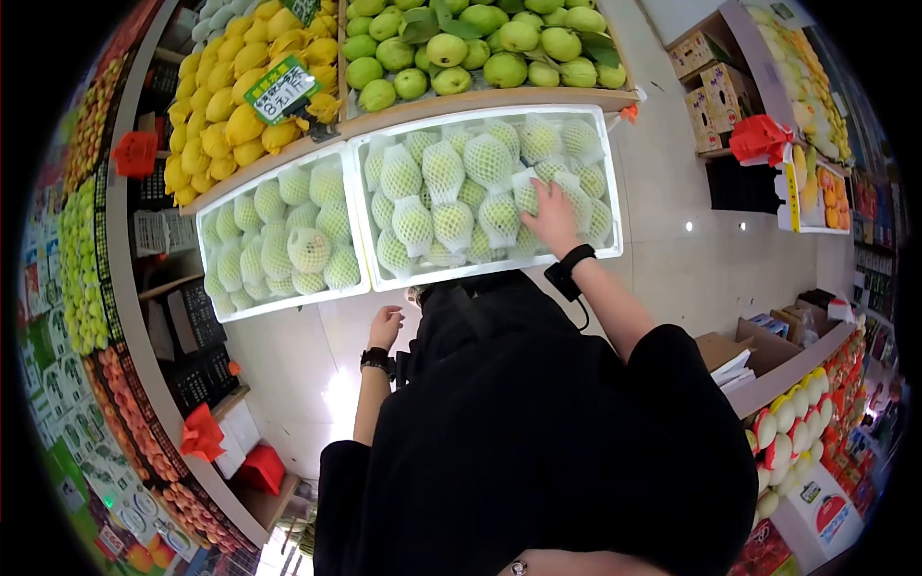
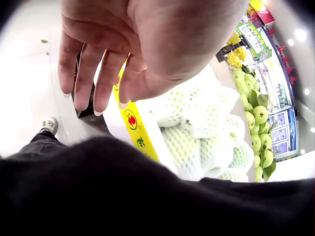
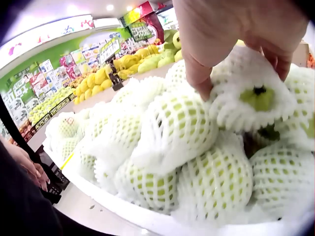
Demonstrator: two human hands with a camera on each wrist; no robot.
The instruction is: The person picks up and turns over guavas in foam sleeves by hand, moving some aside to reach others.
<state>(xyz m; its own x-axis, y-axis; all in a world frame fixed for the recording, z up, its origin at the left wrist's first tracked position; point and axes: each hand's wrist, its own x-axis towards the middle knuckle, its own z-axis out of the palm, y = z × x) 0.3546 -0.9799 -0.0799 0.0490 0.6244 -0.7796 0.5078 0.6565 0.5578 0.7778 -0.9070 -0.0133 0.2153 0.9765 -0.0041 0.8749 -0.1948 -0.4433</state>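
My right hand (image 1: 552,219) is over the right end of a white foam box (image 1: 615,216) full of green fruit in white net sleeves. In the right wrist view the thumb and fingers of that hand (image 3: 241,29) grip one sleeved fruit (image 3: 253,91), its green end showing through the net opening. Other sleeved fruits (image 3: 177,123) lie packed beside it. My left hand (image 1: 386,328) hangs below the front edge of the boxes, holding nothing; in the left wrist view its fingers are loosely bent (image 2: 113,59).
A second foam box (image 1: 216,298) of sleeved fruit adjoins on the left. Behind are yellow fruit (image 1: 221,72) with a price sign (image 1: 280,89) and bare green fruit (image 1: 504,69). Shelves with cartons (image 1: 720,96) and red bags (image 1: 761,139) stand on the right.
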